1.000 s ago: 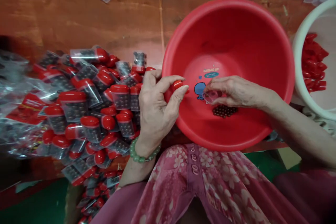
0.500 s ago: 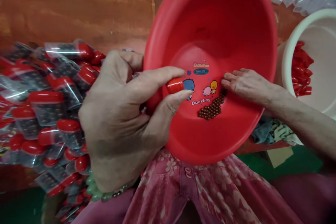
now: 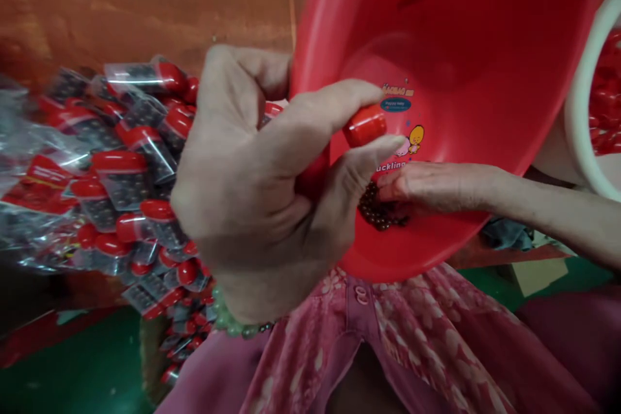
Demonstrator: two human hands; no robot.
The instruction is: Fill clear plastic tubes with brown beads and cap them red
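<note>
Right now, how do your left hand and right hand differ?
Your left hand is raised, pinching a red plastic cap between thumb and fingers; your right hand lies low and flat, holding nothing visible. The left hand is curled, the right hand's fingers extended over the dark beads. The left wrist wears a green bead bracelet; the right wrist shows none. Both hands are bare and over the red basin.

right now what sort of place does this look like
Probably a small hand-packing workshop, though I can't be sure. A wooden table holds a heap of bagged clear tubes with red caps, a red plastic basin has loose dark beads in it, and a white tub holds more red caps.
</note>
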